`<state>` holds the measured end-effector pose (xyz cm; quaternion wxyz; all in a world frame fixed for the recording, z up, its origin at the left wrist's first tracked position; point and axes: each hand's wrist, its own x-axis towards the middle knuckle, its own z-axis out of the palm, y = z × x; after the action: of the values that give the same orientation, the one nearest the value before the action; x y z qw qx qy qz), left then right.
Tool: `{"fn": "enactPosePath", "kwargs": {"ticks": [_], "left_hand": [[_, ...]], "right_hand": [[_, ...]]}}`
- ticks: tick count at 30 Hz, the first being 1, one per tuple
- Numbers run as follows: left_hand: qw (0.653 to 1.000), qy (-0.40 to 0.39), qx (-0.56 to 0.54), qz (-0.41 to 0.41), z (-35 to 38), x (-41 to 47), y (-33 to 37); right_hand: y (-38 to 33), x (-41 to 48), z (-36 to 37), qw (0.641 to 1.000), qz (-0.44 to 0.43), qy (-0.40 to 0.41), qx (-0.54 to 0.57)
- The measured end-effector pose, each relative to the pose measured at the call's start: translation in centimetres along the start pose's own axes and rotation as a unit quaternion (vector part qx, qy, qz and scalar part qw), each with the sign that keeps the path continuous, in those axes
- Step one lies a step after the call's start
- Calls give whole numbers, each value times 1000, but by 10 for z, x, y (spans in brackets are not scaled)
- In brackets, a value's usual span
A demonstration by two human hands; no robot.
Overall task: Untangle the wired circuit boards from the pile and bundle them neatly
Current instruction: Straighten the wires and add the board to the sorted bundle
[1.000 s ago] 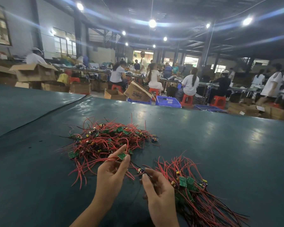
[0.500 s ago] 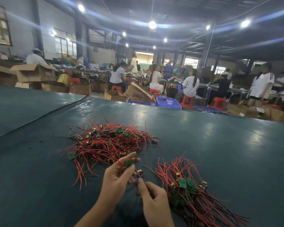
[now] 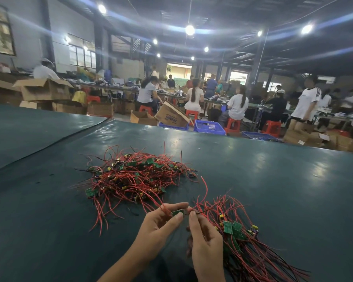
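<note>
Head view: fingers of the left hand [image 3: 159, 223] pinched a board [image 3: 177, 212]; those of the right hand [image 3: 204, 235] pinched a wire [image 3: 206, 189], between pile [image 3: 135, 176] and bundle [image 3: 240, 243] on the worktop [image 3: 283, 190].

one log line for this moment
step: untangling | left hand: pinches board | right hand: pinches wire | pile: behind hands | bundle: right of hands

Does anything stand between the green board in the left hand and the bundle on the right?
No loose object. Only the right hand, pinching a wire of the small green circuit board, lies between the left hand and the bundle of red-wired boards.
</note>
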<state>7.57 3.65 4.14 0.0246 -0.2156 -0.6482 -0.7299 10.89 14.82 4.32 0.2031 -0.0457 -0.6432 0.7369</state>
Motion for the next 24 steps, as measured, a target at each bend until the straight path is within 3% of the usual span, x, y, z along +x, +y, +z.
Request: {"fn": "enactPosePath", "kwargs": {"ticks": [10, 14, 24], "left_hand": [[997, -33, 58, -40, 2, -2, 6], [997, -2, 63, -39, 0, 0, 3], [995, 40, -13, -96, 0, 5, 2]], "right_hand": [[10, 6, -5, 997, 42, 59, -22], [8, 6, -5, 996, 34, 74, -24], [6, 7, -4, 998, 25, 63, 3]]}}
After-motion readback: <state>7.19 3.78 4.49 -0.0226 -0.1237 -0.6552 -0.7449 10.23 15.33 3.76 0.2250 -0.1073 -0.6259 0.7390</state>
